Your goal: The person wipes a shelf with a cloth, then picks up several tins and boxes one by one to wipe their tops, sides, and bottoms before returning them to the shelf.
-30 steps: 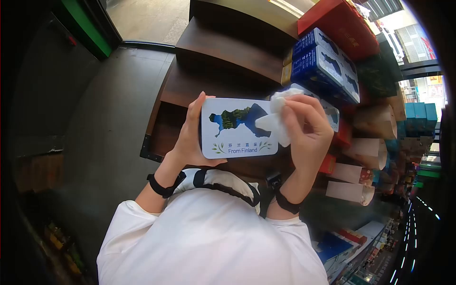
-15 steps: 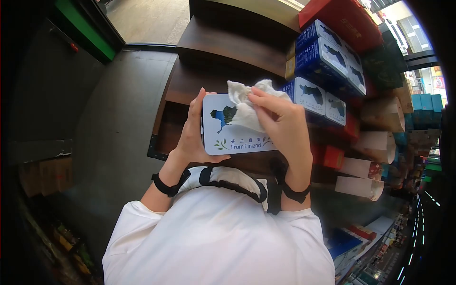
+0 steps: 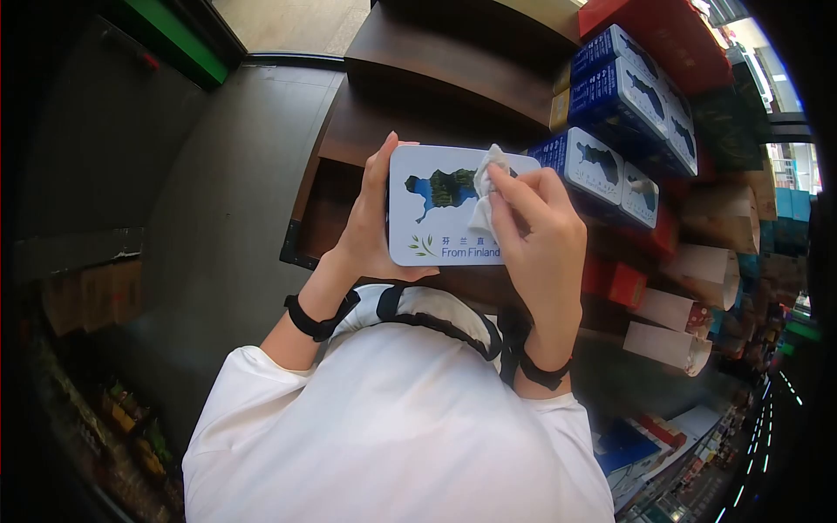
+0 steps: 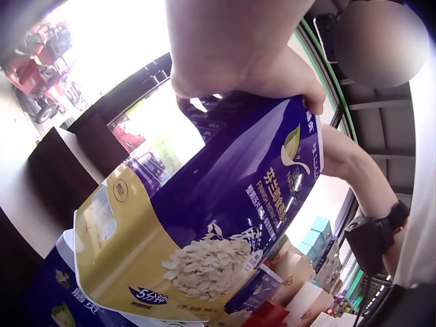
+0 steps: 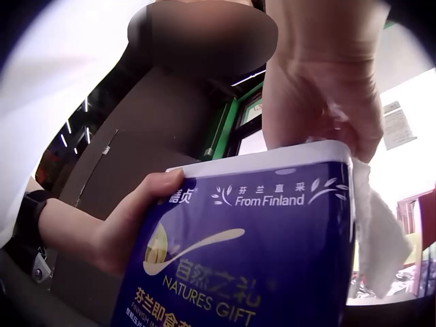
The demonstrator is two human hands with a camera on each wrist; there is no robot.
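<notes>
The person's 2 hands are apart from each other, both at work on the same rectangular tin (image 3: 414, 222), which is held up in front of the white shirt (image 3: 384, 418), near the dark wooden shelves (image 3: 436, 78). The left hand (image 3: 366, 213) grips the tin at its left end, with fingertips showing at the upper edge. The right hand (image 3: 545, 218) pinches a crumpled white cloth (image 3: 484, 209) between thumb and fingers, and the cloth lies against the right part of the lid, covering some of its map-shaped picture. Below that picture the lid reads "From Finland", beside a green leaf sprig. The right wrist view shows a dark blue side lettered "NATURES GIFT"; the left wrist view shows a yellow panel with a picture of pale flakes. Each wrist wears a black band (image 3: 321, 321). To the right, 2 tins (image 3: 595, 170) with similar lids sit side by side, just below a stack of blue boxes (image 3: 602, 91). A red bag (image 3: 658, 44) stands behind the stack, and pale paper bags (image 3: 667, 349) line up farther right.
</notes>
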